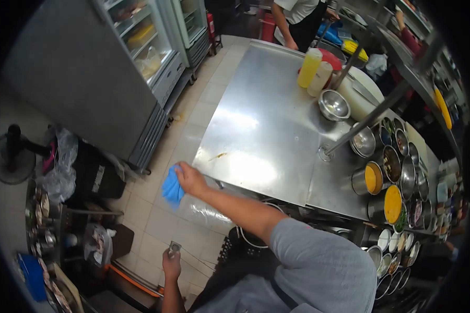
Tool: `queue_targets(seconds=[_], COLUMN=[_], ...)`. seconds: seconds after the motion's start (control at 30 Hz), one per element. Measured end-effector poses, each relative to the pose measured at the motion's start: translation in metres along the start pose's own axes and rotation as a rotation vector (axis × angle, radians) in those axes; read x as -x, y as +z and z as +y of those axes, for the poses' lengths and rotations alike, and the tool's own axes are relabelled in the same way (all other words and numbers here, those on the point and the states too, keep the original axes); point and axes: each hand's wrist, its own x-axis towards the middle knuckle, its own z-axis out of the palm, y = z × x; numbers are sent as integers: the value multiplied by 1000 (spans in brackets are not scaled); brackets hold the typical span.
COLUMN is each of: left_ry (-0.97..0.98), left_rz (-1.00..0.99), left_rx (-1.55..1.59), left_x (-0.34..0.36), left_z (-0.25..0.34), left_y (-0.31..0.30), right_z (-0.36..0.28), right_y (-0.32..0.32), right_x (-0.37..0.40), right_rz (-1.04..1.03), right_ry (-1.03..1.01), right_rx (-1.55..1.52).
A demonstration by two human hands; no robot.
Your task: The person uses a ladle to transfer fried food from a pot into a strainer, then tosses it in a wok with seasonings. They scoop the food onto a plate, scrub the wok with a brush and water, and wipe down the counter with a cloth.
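Note:
My right hand is closed around a bunched blue cloth, just off the near left corner of the steel table. The cloth hangs over the floor side, slightly blurred. Lower down, my left hand is closed on a small grey object whose kind I cannot make out; a thin line runs from near it across the floor. A brownish smear lies on the tabletop near my right hand.
Squeeze bottles and metal bowls stand at the table's far right. A pole rises from the tabletop. Food containers crowd the right. Fridges and a black bin are left. A person in an apron stands beyond.

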Motion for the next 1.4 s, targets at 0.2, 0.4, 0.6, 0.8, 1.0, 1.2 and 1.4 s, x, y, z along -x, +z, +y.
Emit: queue_targets(seconds=[0.2, 0.4, 0.6, 0.8, 1.0, 1.2, 1.4], left_ry=[861, 1312, 1204, 817, 496, 404, 404], left_rz=[176, -235, -46, 307, 142, 389, 437], left_rx=[-102, -715, -995, -699, -727, -923, -899], left_x=[14, -62, -117, -156, -142, -129, -152], left_z=[228, 307, 371, 369, 315, 360, 441], left_y=[80, 238, 239, 226, 191, 258, 360], right_z=[-32, 48, 86, 120, 111, 106, 103], right_y=[-94, -241, -341, -388, -387, -391, -393], right_x=[35, 146, 289, 296, 283, 286, 283], right_rz=[173, 640, 702, 793, 797, 765, 689], right_ry=[140, 46, 332, 310, 332, 371, 411], right_rx=[-240, 1, 844, 1004, 1078, 1085, 1072])
